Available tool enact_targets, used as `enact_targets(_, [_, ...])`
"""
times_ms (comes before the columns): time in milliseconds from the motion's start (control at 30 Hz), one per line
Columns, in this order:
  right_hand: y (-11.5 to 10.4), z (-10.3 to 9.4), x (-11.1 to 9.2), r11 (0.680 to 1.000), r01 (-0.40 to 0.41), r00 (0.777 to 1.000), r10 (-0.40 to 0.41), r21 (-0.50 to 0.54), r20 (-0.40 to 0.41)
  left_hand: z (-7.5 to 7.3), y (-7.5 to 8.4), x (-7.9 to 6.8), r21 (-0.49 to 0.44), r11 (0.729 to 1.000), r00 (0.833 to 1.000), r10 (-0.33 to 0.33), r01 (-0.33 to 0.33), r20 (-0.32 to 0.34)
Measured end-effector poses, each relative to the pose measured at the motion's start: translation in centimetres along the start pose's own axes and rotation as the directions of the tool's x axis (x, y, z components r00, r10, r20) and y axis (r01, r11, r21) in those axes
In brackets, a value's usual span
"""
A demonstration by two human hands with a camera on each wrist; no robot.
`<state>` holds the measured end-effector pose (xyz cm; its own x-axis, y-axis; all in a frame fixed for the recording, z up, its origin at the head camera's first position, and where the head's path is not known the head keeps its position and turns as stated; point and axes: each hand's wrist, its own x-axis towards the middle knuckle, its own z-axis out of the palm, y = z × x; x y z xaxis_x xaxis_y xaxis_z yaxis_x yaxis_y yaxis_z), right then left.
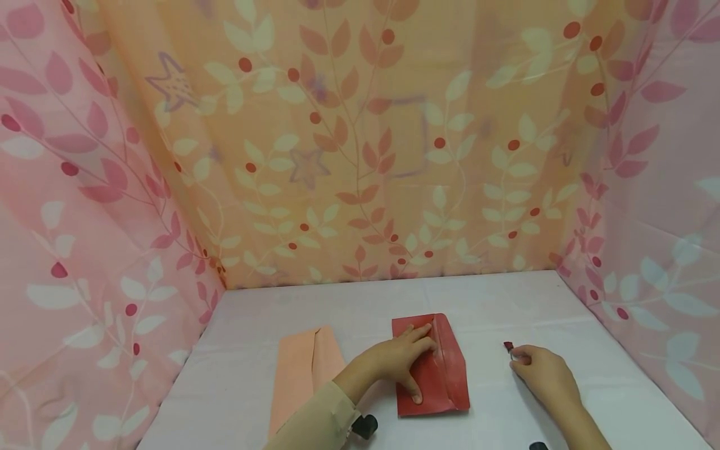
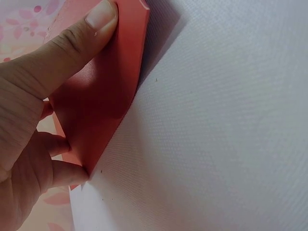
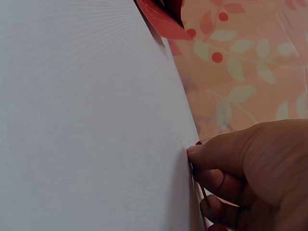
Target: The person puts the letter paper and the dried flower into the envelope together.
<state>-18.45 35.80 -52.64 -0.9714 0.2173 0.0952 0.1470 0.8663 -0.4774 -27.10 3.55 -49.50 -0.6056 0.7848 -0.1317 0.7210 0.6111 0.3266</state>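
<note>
A red envelope (image 1: 435, 394) lies on the white table with its flap side up and its flap to the right. My left hand (image 1: 402, 359) rests on it with the fingers spread; in the left wrist view the thumb presses on the red surface (image 2: 98, 96). To the right, my right hand (image 1: 545, 372) pinches a small dark red thing (image 1: 509, 345) with a thin stem, like a tiny dried flower. The right wrist view shows a brown stem (image 3: 204, 192) by the fingers, most of it hidden. Whether it touches the table, I cannot tell.
A peach envelope (image 1: 295, 381) lies to the left, partly behind the left forearm. Black wrist-worn devices show near the left wrist (image 1: 365, 426) and at the bottom edge. Floral curtains (image 1: 360, 156) enclose the table (image 1: 337, 300) at the back and both sides.
</note>
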Motion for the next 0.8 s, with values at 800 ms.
enact_targets(800, [-0.59,-0.02,0.06,0.999,-0.021,1.0,0.021,0.038,-0.018,0.02,-0.23,-0.04,-0.015,1.0,1.0,0.011,-0.011,-0.002])
